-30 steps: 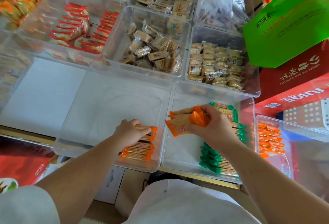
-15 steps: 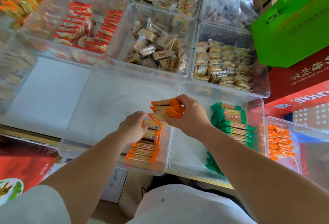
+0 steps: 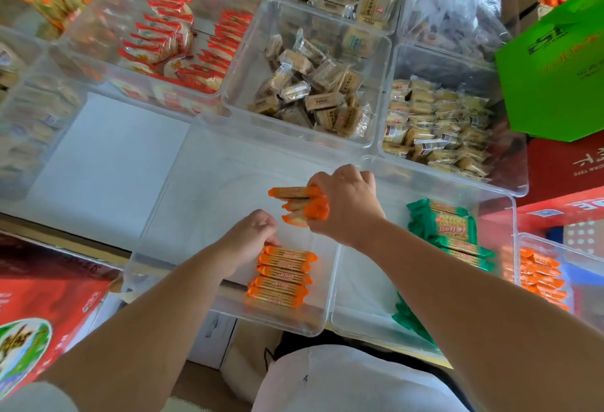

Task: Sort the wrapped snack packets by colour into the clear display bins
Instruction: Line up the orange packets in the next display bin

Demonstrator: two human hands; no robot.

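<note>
My right hand point(image 3: 346, 205) grips a bunch of three orange packets point(image 3: 299, 205) and holds them above the near clear bin point(image 3: 170, 215). In that bin's right corner lies a neat row of several orange packets point(image 3: 282, 276). My left hand point(image 3: 250, 236) has its fingers curled, and its fingertips touch the far end of that row. The neighbouring clear bin point(image 3: 510, 212) on the right holds green packets point(image 3: 447, 231) stacked along its right side.
Behind stand clear bins of red packets point(image 3: 170, 42), brown wrapped snacks point(image 3: 310, 91) and yellow ones point(image 3: 434, 123). A small bin of orange packets point(image 3: 539, 276) sits at the far right. A green bag point(image 3: 555, 61) and red cartons point(image 3: 562, 166) crowd the right, a red box point(image 3: 42, 307) the lower left.
My right hand carried the orange bunch leftward from the green-packet bin to over the near bin. My left hand slid from the row's near part to its far end.
</note>
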